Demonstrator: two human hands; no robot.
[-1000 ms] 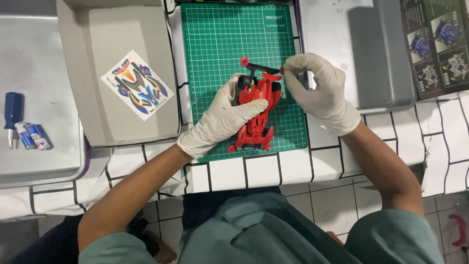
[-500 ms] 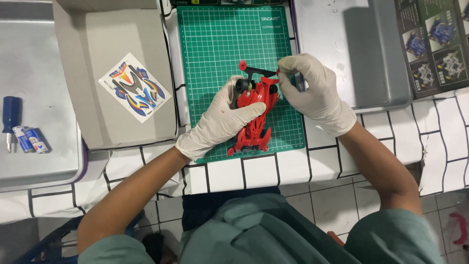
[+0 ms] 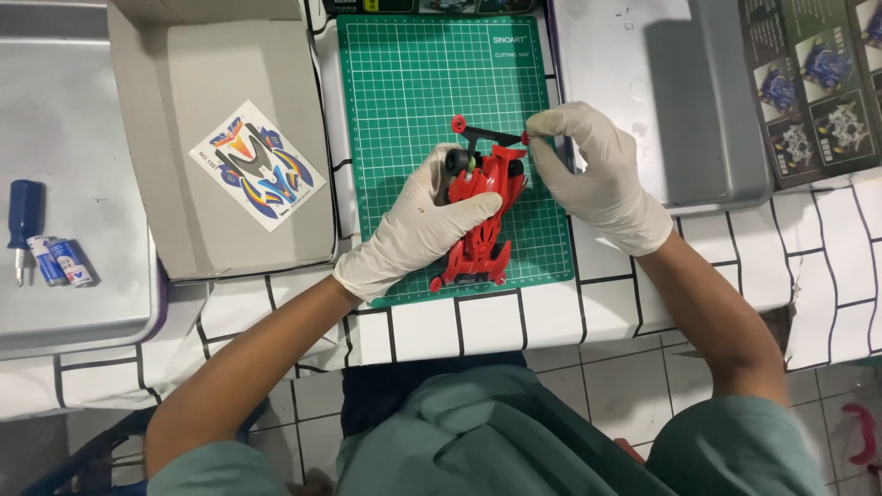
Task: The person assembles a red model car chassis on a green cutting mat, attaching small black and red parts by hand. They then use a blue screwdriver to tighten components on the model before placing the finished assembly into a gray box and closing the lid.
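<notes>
**Red model car held on cutting mat, long axis near-to-far**

While both gloved hands are on it, the red model car lies on the green cutting mat, which sits at the middle of the table's near half. The car's long axis runs from the near edge toward the far edge, leaning slightly to the right as it goes away from the person. One pointed end faces the near edge; the end with the black bar and small red rollers faces the far edge. Which end is the nose cannot be told for certain.

The left hand lies over the car's left flank, fingers closed around the body, a black wheel showing just beyond the fingertips. The right hand has thumb and forefinger pinched together on the right tip of the black bar, at its red roller.

Toward the table's left edge, an open grey cardboard box holds a coloured sticker sheet. Further left, a grey tray carries a blue-handled screwdriver and two batteries. Right of the mat stands a grey lid, with a printed box panel at the far right corner.
</notes>
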